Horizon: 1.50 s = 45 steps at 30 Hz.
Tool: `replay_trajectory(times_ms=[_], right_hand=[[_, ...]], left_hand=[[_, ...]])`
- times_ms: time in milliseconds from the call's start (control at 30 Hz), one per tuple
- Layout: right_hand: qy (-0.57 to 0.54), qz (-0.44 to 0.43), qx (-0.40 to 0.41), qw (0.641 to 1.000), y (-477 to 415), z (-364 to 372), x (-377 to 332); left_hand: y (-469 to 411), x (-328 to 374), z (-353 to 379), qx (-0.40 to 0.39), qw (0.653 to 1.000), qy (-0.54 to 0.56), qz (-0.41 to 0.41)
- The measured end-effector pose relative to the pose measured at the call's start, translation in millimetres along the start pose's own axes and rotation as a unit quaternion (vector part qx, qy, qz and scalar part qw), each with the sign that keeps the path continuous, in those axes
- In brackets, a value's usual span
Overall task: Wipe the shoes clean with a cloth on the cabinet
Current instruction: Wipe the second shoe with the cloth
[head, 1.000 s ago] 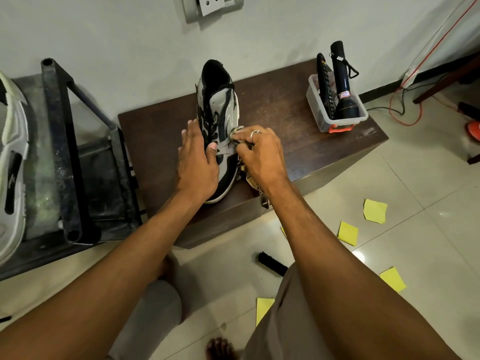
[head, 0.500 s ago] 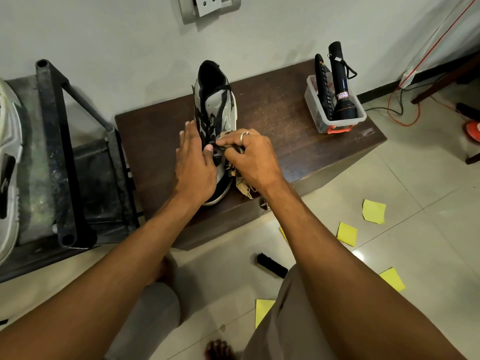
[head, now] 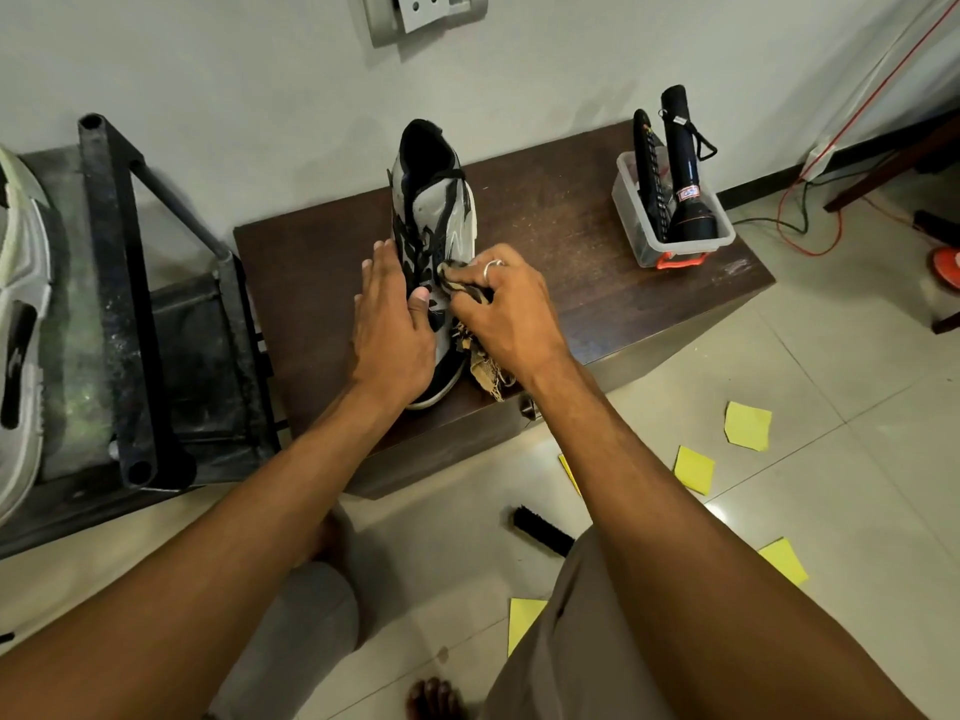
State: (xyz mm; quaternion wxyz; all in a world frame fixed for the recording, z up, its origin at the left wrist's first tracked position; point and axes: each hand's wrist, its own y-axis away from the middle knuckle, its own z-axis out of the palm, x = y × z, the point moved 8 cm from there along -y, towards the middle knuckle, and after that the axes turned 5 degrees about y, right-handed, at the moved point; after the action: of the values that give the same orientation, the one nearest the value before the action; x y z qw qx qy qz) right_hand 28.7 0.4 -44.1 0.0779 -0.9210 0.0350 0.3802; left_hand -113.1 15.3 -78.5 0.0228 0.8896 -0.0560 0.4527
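From the head camera, a grey-and-black shoe (head: 436,220) stands upright on its sole on the dark wooden cabinet (head: 571,262), a little left of the middle, heel toward the wall and toe toward the person at the near edge. The left hand (head: 392,330) lies over the toe half of the shoe – its fingers are straight and together along the shoe's left side, and the thumb rests across the top near the laces. The right hand (head: 506,314), with a ring (head: 492,266) on one finger, has its fingers curled round a bunched brown patterned cloth (head: 457,283) and presses it against the right side of the shoe's upper, just beside the left thumb. The loose end of the cloth hangs out below the palm onto the cabinet top beside the toe. At the cabinet's right end, well apart from the shoe, a clear plastic box (head: 675,246) holds a black torch (head: 685,174) and a remote (head: 647,168), both standing on end. To the left of the cabinet is a dark metal rack (head: 119,304) with another pale shoe (head: 21,314) on it at the frame edge. On the tiled floor lie yellow paper squares (head: 747,426) and a black brush (head: 543,530) – the brush near the person's right leg.
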Motion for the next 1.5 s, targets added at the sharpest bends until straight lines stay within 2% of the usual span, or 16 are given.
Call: replay_trajectory(times_ms=[100,233,400,533,733,867,1033,1100,1200,1367,1400,1500], right_hand=[[0.009,-0.009,-0.009,1.000,-2.2,-0.9,3.4],[0.036,0.047,0.027,0.998,-8.1,-7.6,18.8],[0.039,-0.045,-0.027,0.998,-3.1,5.2,-2.1],[0.029,0.013,0.023,0.999,-9.5,-2.6,13.6],[-0.006,-0.030,-0.050,0.998,-4.5,-0.6,5.0],[0.017,0.014,0.012,1.000,-6.8,-4.1,8.6],[-0.019,0.008,-0.088,0.996,-4.7,0.3,10.0],[-0.044,0.034,-0.078,0.995,-3.9,-1.1,15.0],[-0.018,0.040,-0.038,0.998,-4.0,-3.4,10.7],[-0.033,0.074,-0.119,0.990,2.3,-1.7,14.2],[-0.035,0.073,-0.111,0.990,2.7,-2.9,14.8],[-0.033,0.045,-0.021,0.998,0.9,-9.0,11.4]], left_hand=[[0.1,0.4,-0.3,-0.001,1.000,-0.004,-0.002],[0.5,1.7,-0.6,-0.002,1.000,-0.005,0.001],[-0.4,-0.3,0.0,-0.001,1.000,-0.002,-0.002],[-1.2,0.1,0.1,0.000,1.000,-0.010,-0.003],[-0.2,-0.6,0.6,-0.001,1.000,-0.004,0.002],[-0.7,-0.3,-0.3,0.000,1.000,-0.006,0.001],[-0.4,-0.5,0.2,-0.002,1.000,-0.002,0.005],[-0.2,-0.2,0.2,-0.001,1.000,-0.005,0.003],[-0.2,-0.6,-0.2,-0.003,1.000,-0.009,0.000],[-0.9,-2.1,0.3,-0.001,1.000,-0.013,0.000],[-1.3,-2.5,0.5,0.000,1.000,-0.014,-0.001],[-1.8,-2.5,0.8,-0.004,1.000,-0.018,0.004]])
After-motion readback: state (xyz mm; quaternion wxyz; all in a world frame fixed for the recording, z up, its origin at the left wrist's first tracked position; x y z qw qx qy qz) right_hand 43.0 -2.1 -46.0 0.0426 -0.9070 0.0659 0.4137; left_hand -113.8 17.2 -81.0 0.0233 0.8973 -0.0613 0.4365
